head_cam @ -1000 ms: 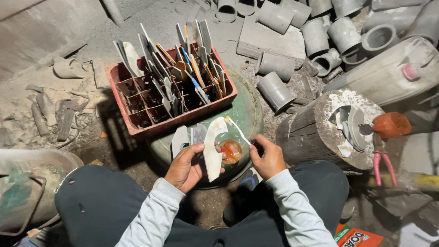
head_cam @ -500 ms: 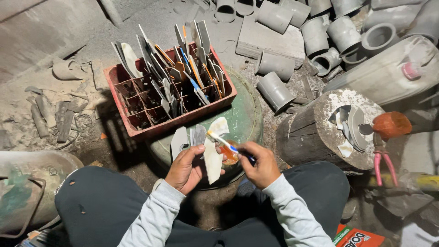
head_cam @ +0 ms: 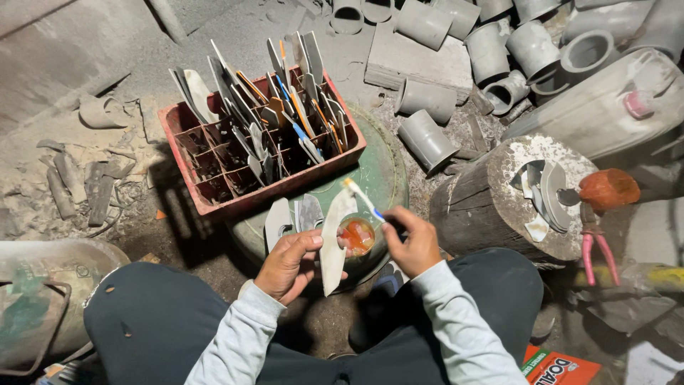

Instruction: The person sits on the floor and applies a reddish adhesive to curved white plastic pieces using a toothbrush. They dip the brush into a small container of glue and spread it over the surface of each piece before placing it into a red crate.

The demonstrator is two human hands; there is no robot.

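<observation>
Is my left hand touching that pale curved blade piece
Touching. The head view shows the left hand gripping the pale blade piece, thumb and fingers wrapped around its edge.

I see matt, dust-coated grey plastic on the pipe fittings [head_cam: 491,50]. The red crate [head_cam: 271,189] is dull, scuffed plastic. The log stump [head_cam: 499,207] shows rough bark-like wood with a pale, chalky top. The pale blade-shaped piece [head_cam: 333,246] in my left hand [head_cam: 288,264] looks smooth and matt. The small pot [head_cam: 356,235] holds glossy orange liquid. My sleeves [head_cam: 456,328] are soft grey cloth.
</observation>
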